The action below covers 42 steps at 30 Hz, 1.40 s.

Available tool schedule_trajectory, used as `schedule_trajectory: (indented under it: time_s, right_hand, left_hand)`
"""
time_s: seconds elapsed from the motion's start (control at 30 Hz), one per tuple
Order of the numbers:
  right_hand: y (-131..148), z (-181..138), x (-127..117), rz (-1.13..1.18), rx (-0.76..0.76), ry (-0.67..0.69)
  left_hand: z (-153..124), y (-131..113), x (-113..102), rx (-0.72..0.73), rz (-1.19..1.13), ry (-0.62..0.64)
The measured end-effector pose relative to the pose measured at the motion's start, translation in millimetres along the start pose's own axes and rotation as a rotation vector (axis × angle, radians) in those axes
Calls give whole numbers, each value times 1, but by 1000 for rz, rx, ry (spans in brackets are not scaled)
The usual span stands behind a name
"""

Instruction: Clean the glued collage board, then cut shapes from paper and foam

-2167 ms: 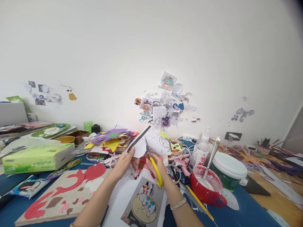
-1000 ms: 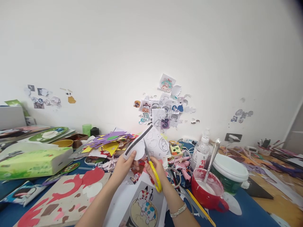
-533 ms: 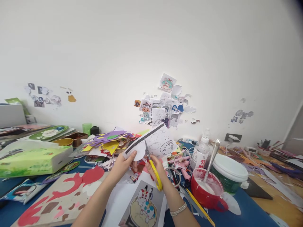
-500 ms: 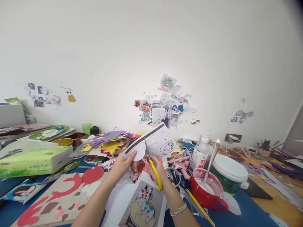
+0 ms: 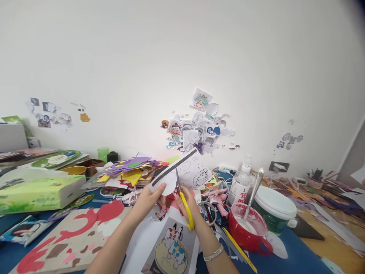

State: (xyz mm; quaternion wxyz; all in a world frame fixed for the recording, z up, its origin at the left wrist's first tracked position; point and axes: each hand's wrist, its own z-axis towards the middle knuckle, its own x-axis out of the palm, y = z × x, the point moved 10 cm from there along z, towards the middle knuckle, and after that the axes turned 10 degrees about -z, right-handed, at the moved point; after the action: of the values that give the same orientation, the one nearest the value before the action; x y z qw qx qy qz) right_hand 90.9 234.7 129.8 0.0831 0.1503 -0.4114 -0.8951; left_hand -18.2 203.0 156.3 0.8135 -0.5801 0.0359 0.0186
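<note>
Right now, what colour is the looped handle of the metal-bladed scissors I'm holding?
The handle is mainly yellow, best seen in head view.

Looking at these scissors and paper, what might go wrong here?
The yellow-handled scissors cross the printed sheet, so a slip might miscut it. The left hand grips the sheet near the blades and could get nicked. The red cup near the right forearm might get knocked.
</note>
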Motion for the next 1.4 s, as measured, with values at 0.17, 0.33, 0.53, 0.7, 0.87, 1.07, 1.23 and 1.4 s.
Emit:
schedule_trajectory:
  time_s: [0.17, 0.33, 0.53, 0.7, 0.87, 1.07, 1.23, 1.4]
  right_hand:
    - [4, 0, 0, -28, 0, 22]
    - [-1, 1, 0, -50, 50, 41]
    - [-6, 1, -3, -42, 52, 1]
    - [-5, 0, 2, -23, 98, 68]
    - [-5, -1, 3, -22, 109, 98]
    - [-13, -2, 8, -2, 143, 150]
    - [-9, -3, 11, 0, 151, 183]
    - [-9, -7, 15, 129, 217, 167]
  left_hand:
    - [0, 3, -6, -13, -14, -58]
    - [2, 11, -15, -30, -73, -117]
    - [2, 6, -25, -16, -42, -165]
    - [2, 3, -33, 2, -19, -206]
    - [2, 4, -42, 2, -53, -272]
    - [-2, 9, -59, 7, -178, -449]
    - [-5, 9, -69, 8, -210, -541]
    - [0, 6, -52, 47, -148, -416]
